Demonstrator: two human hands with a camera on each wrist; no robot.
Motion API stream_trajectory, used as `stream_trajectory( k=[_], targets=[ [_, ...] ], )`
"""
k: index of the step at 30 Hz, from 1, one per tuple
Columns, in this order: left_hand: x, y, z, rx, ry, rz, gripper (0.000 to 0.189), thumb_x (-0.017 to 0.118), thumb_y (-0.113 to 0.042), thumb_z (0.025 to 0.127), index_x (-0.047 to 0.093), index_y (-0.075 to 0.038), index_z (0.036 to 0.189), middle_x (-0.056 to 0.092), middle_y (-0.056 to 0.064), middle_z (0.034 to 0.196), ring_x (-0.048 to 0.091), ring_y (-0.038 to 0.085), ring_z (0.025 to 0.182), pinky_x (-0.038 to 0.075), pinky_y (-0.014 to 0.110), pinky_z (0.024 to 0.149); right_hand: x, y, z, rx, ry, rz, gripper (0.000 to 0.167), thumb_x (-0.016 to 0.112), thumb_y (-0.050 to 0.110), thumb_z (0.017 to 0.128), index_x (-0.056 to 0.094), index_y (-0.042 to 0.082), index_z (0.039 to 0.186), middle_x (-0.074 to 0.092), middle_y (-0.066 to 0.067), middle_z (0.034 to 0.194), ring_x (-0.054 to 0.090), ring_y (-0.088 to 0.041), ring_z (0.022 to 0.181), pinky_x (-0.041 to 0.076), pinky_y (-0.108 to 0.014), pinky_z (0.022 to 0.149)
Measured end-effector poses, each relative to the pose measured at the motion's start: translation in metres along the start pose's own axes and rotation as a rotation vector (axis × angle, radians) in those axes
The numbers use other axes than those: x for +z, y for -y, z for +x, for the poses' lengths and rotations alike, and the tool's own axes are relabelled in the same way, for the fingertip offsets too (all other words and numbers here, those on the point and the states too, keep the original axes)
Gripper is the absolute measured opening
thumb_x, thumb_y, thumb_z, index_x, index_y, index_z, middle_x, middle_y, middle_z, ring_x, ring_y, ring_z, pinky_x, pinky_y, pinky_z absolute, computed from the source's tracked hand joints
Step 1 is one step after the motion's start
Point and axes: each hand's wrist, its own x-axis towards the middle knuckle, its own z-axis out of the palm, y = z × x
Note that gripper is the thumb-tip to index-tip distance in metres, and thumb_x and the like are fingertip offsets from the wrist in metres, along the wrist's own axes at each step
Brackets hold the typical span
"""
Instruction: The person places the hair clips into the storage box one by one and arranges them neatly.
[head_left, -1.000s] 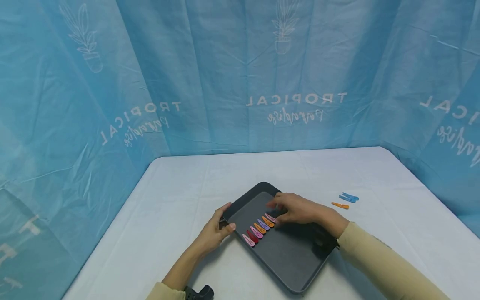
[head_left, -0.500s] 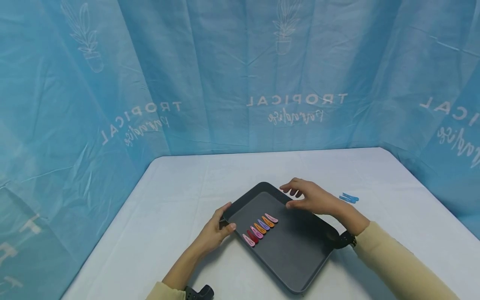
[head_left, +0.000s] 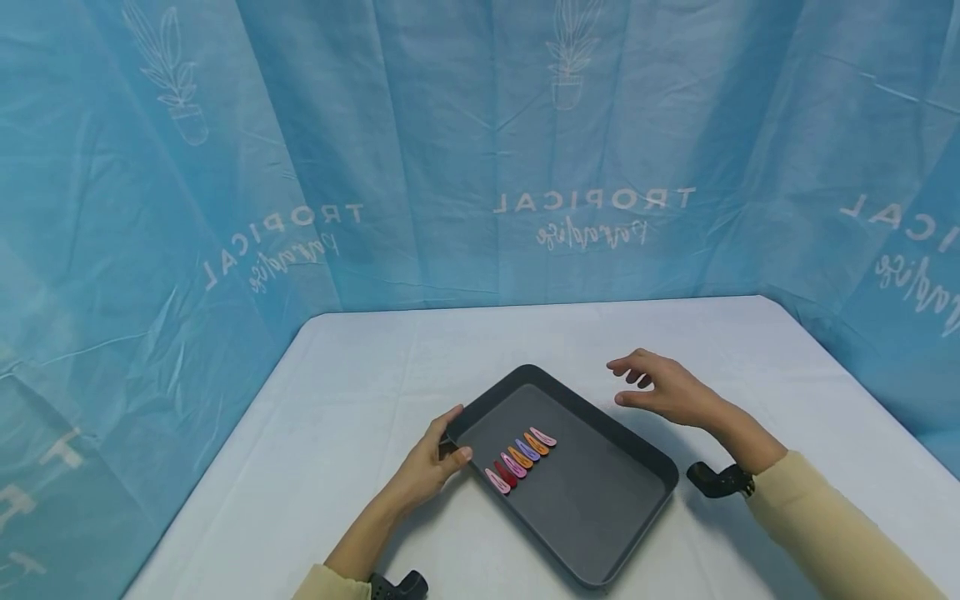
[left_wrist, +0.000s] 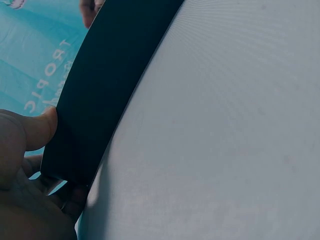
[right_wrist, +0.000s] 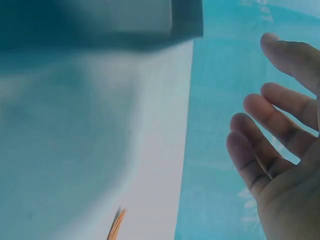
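Observation:
A dark grey tray (head_left: 592, 492) lies turned at an angle on the white table. My left hand (head_left: 427, 467) grips its left corner, thumb at the rim and fingers around the outside; the left wrist view shows this hand (left_wrist: 35, 165) on the dark tray wall (left_wrist: 100, 100). Inside the tray, several snap hair clips (head_left: 521, 455) in pink, dark red, orange and purple lie side by side in a slanted row. Right of the tray, my right hand (head_left: 663, 387) is raised over the table, fingers loosely bent, holding nothing. Near it, an orange clip (right_wrist: 116, 225) shows in the right wrist view.
The white tablecloth (head_left: 390, 358) reaches back to a blue printed curtain (head_left: 487, 150) around the far side and both flanks. A dark wrist camera (head_left: 716, 481) sits on the right wrist. The right hand and forearm cover part of the table's right side.
My right hand has left the hair clips in the tray and moved right, past the rim. It now covers the loose blue and orange clips. My left hand and the tray stay put.

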Motion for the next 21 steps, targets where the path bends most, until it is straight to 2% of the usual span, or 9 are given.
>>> stream_trajectory(
  k=[10, 15, 21],
  targets=[
    [0.000, -0.001, 0.000, 0.007, 0.008, 0.007, 0.067, 0.061, -0.021, 0.092, 0.026, -0.020, 0.149, 0.026, 0.022, 0.153, 0.044, 0.041, 0.128, 0.045, 0.049, 0.098, -0.006, -0.029, -0.022, 0.121, -0.034, 0.007, 0.046, 0.074, 0.022, 0.082, 0.059, 0.006, 0.123, 0.062, -0.013, 0.112, 0.058, -0.026, 0.098, 0.050, -0.043, 0.084],
    [0.000, -0.002, 0.000, 0.002, 0.007, -0.003, 0.067, 0.061, -0.021, 0.092, 0.026, -0.020, 0.149, 0.024, 0.021, 0.154, 0.043, 0.041, 0.130, 0.045, 0.049, 0.098, -0.008, -0.043, -0.034, 0.218, -0.017, 0.012, 0.048, 0.073, 0.023, 0.082, 0.059, 0.005, 0.124, 0.062, -0.015, 0.115, 0.058, -0.028, 0.100, 0.051, -0.033, 0.079],
    [0.000, 0.000, 0.000, -0.004, 0.015, -0.019, 0.067, 0.060, -0.022, 0.092, 0.025, -0.020, 0.149, 0.026, 0.025, 0.151, 0.050, 0.038, 0.122, 0.049, 0.043, 0.093, -0.007, -0.057, -0.047, 0.249, -0.011, 0.018, 0.049, 0.072, 0.026, 0.083, 0.059, 0.002, 0.123, 0.062, -0.016, 0.116, 0.057, -0.028, 0.101, 0.049, -0.028, 0.076]
  ],
)
